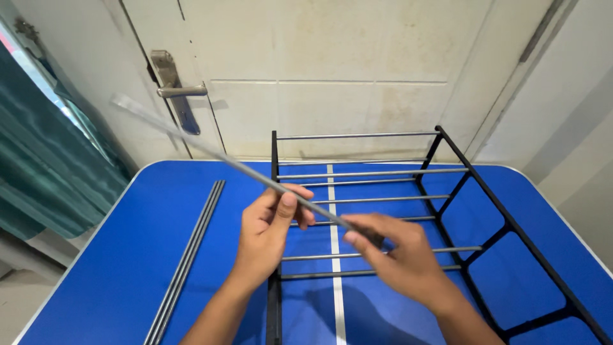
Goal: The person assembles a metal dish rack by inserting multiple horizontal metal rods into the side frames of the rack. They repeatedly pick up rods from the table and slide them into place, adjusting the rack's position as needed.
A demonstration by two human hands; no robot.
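A thin metal rod (217, 155) slants from the upper left of the frame down to the centre, pinched near its lower end by the closed fingers of the right hand (399, 259) and held higher up by the curled left hand (271, 227). Both hands hover over a black rack (511, 227) with grey crossbars on a blue table (128, 255). Spare rods (188, 259) lie at lower left, a door handle (175, 91) behind.

Both forearms are bare, no sleeves; the left hand (271, 227) and right hand (399, 255) have no gloves, rings or watch.
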